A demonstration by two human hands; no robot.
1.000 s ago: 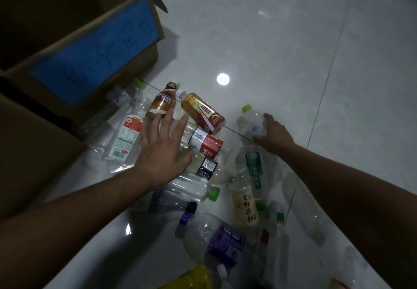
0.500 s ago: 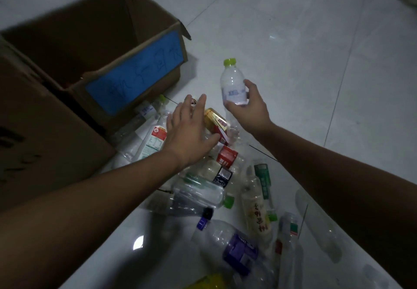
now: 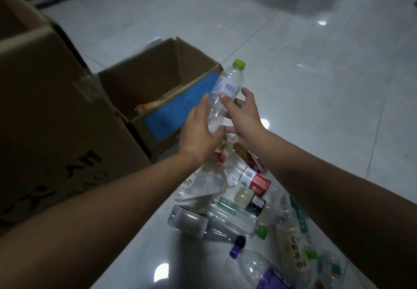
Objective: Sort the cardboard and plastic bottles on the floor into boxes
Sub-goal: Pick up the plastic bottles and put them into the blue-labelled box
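Gripping one clear bottle [image 3: 226, 85] between them, the hands meet above the pile. The left hand [image 3: 198, 130] wraps its lower body and the right hand [image 3: 244, 117] clamps a thumb just under the pale label, whose blue characters are too blurred to read. The green cap [image 3: 239, 64] tilts up and to the right, by the corner of the open box [image 3: 178, 112] with its scribbled blue panel. More bottles [image 3: 237, 200] lie strewn on the floor [image 3: 316, 108]. The big carton [image 3: 56, 130] at left carries dark lettering I cannot read.
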